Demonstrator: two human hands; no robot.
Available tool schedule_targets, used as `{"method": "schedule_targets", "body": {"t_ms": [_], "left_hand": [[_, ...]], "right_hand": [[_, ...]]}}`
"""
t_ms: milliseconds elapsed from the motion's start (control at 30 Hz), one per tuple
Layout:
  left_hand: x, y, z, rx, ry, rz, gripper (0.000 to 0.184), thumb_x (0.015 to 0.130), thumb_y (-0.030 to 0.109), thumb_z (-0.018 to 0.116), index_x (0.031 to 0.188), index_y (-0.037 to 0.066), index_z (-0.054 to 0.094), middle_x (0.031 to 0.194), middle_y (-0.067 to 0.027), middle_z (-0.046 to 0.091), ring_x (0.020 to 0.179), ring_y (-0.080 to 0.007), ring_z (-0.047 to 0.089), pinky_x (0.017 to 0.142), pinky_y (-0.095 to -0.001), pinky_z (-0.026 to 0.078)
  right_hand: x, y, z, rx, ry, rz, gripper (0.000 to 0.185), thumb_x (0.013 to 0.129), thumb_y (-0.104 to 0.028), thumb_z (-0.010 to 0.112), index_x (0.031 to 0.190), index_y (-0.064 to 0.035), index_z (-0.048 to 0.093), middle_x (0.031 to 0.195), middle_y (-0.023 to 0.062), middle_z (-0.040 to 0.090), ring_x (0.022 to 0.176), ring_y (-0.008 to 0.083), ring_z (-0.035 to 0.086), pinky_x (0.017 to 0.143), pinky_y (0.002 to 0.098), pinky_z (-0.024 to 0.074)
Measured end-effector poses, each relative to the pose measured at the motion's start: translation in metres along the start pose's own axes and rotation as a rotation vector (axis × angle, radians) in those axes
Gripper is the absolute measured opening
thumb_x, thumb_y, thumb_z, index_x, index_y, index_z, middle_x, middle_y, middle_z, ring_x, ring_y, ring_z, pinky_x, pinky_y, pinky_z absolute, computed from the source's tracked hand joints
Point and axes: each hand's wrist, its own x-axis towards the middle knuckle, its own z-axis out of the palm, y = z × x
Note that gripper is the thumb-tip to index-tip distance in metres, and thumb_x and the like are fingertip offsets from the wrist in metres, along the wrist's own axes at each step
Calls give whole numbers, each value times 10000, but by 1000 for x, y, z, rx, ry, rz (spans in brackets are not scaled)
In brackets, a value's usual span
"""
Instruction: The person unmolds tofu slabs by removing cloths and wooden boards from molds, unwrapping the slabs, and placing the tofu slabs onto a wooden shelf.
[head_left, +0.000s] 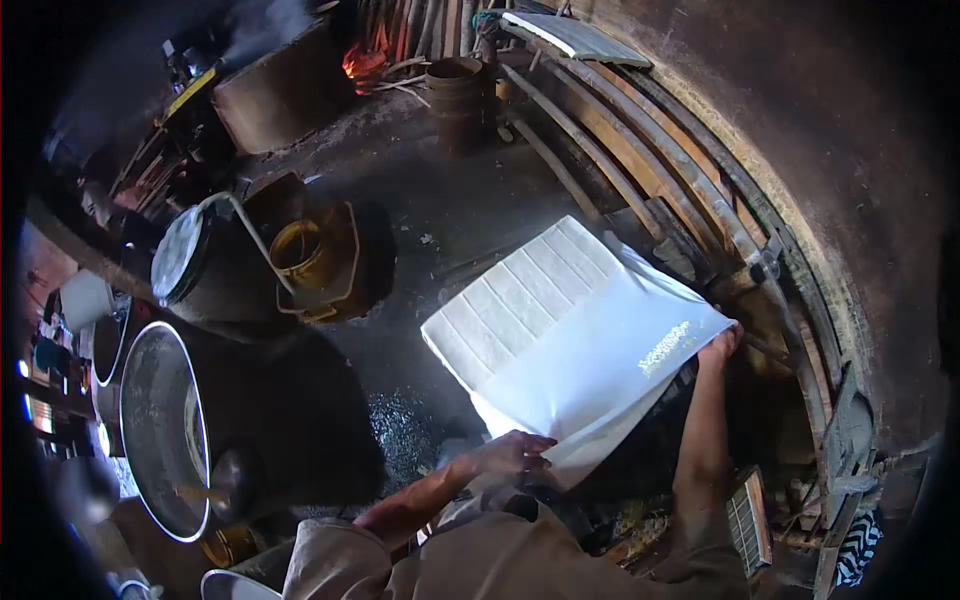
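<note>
A white cloth (600, 365) is spread over the near part of a flat, pale slab marked with parallel grooves (520, 290). The grooved far part shows bare. On the cloth near its right end lies a patch of small yellowish crumbs (664, 348). My right hand (722, 343) is closed around the cloth's right corner, arm stretched out. At the near left edge, my left hand (510, 456) has its fingers bent at the cloth, where creases run together. Its fingertips are partly hidden. What holds the slab up from below cannot be seen.
Curved wooden rails (640, 150) run along the right wall. Left stand a large metal pot (165, 430), a lidded drum (200, 260) and a yellow bucket (300, 250) in a tray. A fire (362, 66) burns at the back beside a steaming vat (280, 95). The floor (410, 430) looks wet.
</note>
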Motion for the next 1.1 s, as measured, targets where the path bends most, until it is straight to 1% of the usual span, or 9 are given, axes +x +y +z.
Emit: {"method": "schedule_targets", "body": {"t_ms": [267, 300, 433, 667, 733, 867, 967, 1067, 1100], "left_hand": [[30, 82, 116, -24, -415, 22, 343, 866, 210, 599, 1151, 21, 578, 960, -79, 667, 840, -122, 590, 739, -292, 469], [33, 82, 135, -100, -349, 144, 310, 867, 220, 601, 1094, 9, 596, 790, -37, 651, 705, -81, 554, 627, -276, 456], [64, 83, 191, -91, -607, 238, 206, 843, 203, 617, 881, 1, 612, 650, -9, 566, 618, -72, 493, 521, -266, 401], [79, 144, 295, -67, -799, 549, 223, 827, 195, 614, 767, -17, 584, 585, -70, 507, 579, -104, 438, 501, -329, 350], [73, 163, 332, -469, -831, 697, 255, 822, 199, 615, 739, -33, 551, 559, -105, 453, 563, -125, 414, 505, -363, 322], [49, 220, 338, -461, -805, 763, 273, 833, 207, 607, 742, -39, 532, 561, -117, 432, 564, -124, 405, 504, -365, 319], [61, 200, 360, -504, -870, 1054, 252, 758, 208, 637, 811, -36, 608, 642, -117, 566, 595, -148, 492, 541, -366, 387], [48, 179, 331, -393, -838, 932, 303, 748, 259, 663, 787, -35, 600, 616, -134, 522, 574, -194, 494, 547, -396, 388], [44, 170, 317, -215, -910, 657, 300, 754, 266, 658, 780, -28, 602, 614, -138, 528, 569, -218, 505, 550, -399, 392]], "right_hand": [[-64, -146, -86, 92, -296, -20, 423, 919, -321, 389, 1205, -35, 514, 1228, 91, 531, 1120, 264, 493, 1000, 396, 361], [-74, -168, -88, 71, -87, -46, 419, 930, -308, 370, 1210, -30, 510, 1223, 90, 533, 1121, 251, 490, 1000, 390, 359], [-148, -243, -122, -223, -207, -320, 381, 923, -286, 408, 1186, -27, 502, 1191, 88, 537, 1094, 235, 497, 973, 380, 379], [-312, -364, -120, -255, -229, -436, 355, 915, -271, 439, 1166, -25, 490, 1114, 82, 552, 1012, 213, 518, 917, 359, 408], [-357, -388, -99, -290, -272, -465, 348, 913, -267, 448, 1160, -24, 486, 1093, 81, 557, 988, 207, 523, 901, 353, 416], [-425, -418, -50, -358, -387, -476, 336, 909, -258, 466, 1148, -23, 479, 1049, 77, 566, 941, 195, 535, 869, 341, 433], [-445, -421, -22, -394, -454, -442, 328, 906, -252, 479, 1140, -22, 474, 1016, 75, 572, 905, 185, 543, 845, 333, 445], [-430, -405, -14, -416, -487, -363, 321, 903, -245, 493, 1131, -22, 468, 983, 73, 579, 870, 176, 552, 821, 324, 458], [-417, -390, -17, -410, -462, -340, 318, 901, -243, 497, 1128, -21, 466, 972, 72, 581, 858, 173, 555, 813, 321, 462]]}}
